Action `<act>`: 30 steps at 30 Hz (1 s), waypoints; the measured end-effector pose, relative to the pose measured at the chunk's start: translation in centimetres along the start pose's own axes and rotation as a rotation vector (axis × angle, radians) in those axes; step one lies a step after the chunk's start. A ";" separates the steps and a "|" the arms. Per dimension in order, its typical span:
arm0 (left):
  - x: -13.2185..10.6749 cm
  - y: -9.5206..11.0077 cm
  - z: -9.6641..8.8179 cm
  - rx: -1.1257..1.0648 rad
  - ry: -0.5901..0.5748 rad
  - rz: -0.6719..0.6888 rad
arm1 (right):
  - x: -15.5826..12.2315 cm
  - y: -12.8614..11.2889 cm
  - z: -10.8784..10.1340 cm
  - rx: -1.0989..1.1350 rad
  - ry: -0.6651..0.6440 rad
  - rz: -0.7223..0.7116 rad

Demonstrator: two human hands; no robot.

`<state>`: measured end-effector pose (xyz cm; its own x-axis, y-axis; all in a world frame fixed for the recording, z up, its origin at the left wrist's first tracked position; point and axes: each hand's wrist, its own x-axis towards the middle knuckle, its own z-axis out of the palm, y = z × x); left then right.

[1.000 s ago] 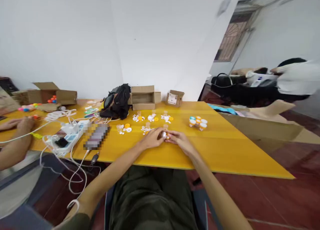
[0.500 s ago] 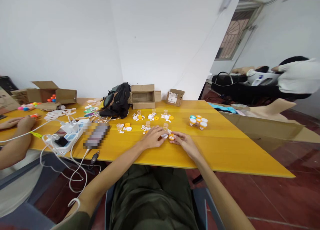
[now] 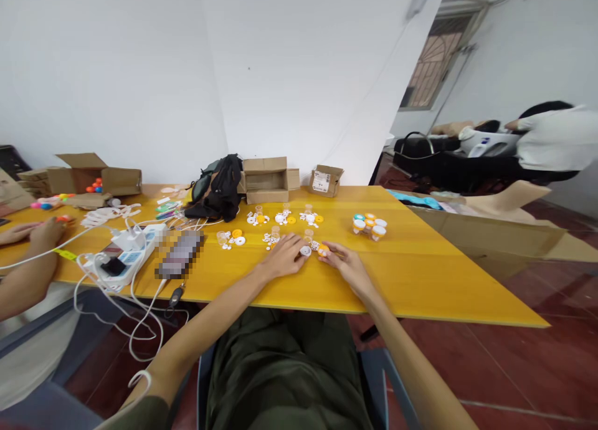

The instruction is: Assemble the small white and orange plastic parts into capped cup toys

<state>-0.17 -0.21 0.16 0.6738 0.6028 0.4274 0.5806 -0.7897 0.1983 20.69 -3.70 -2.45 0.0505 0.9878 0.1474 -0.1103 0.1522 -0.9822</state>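
Observation:
Above the table, my left hand (image 3: 286,257) has its fingers closed at the edge of a white round cap (image 3: 305,250). My right hand (image 3: 346,265) pinches an orange round cap (image 3: 322,250) with something white on it. Small white pieces with black dots (image 3: 314,245) lie between the two hands. Just beyond stands a clear plastic cup (image 3: 308,235). Farther back and to the left are similar sets of clear cups, small white parts and orange discs (image 3: 291,220). My left fingers partly hide one of these sets.
Several capped cups (image 3: 369,224) are grouped at the right. An open cardboard box (image 3: 266,181), a smaller box (image 3: 326,181) and a black bag (image 3: 217,187) line the back. A power strip (image 3: 135,252) with cables and a phone (image 3: 180,255) lie left, near another person's hands (image 3: 44,230).
My hands have drawn slightly apart. The white cap shows more beside my left fingers, and the orange cap has been turned and lifted a little in my right hand.

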 end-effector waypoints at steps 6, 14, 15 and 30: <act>0.0 -0.1 0.2 0.013 0.048 0.003 | 0.2 0.5 -0.1 0.028 -0.001 0.003; 0.0 0.1 0.3 0.001 0.055 0.048 | 0.5 0.9 0.0 -0.074 -0.007 -0.058; 0.0 0.1 0.2 -0.004 0.045 0.064 | 0.6 0.8 0.0 -0.112 -0.009 -0.075; 0.0 0.3 -0.1 -0.011 -0.018 0.079 | -0.4 0.6 1.5 -1.249 -0.051 -0.569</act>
<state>0.01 -0.47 0.34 0.7255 0.5404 0.4261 0.5205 -0.8359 0.1739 19.09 -3.98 -2.98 -0.2516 0.8039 0.5389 0.8731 0.4288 -0.2320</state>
